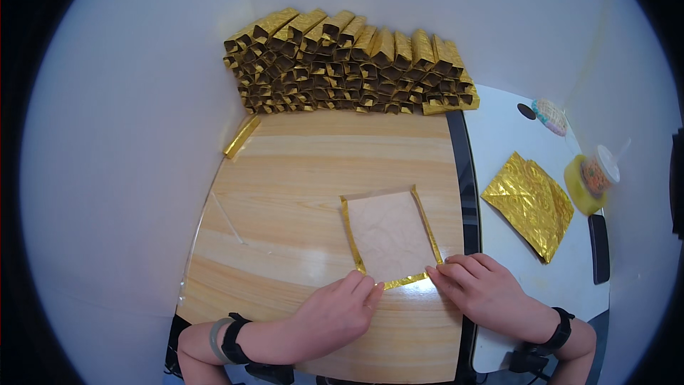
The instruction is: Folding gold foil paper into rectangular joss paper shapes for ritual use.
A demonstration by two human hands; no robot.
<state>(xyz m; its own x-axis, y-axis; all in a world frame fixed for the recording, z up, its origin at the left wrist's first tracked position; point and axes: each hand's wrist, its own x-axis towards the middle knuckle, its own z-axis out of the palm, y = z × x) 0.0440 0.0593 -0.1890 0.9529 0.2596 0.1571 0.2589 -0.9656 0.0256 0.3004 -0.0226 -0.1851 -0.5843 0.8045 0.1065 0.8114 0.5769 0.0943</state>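
A square sheet of gold foil paper (pixel 390 232) lies pale side up on the wooden table, with narrow gold strips turned over along its left, right and near edges. The far edge shows a thin brownish fold. My left hand (pixel 342 308) pinches the near edge close to its left corner, fingers closed. At the near right corner, my right hand (pixel 477 289) holds the same edge between thumb and fingers. Part of the near edge is hidden under my fingertips.
Folded gold paper tubes (pixel 342 64) are stacked along the back. One gold strip (pixel 242 137) lies at the table's far left. On the white table (pixel 491 342) at right are gold foil sheets (pixel 531 203), a lidded cup (pixel 598 171), a yellow roll (pixel 581 189) and a black phone-like slab (pixel 599 249).
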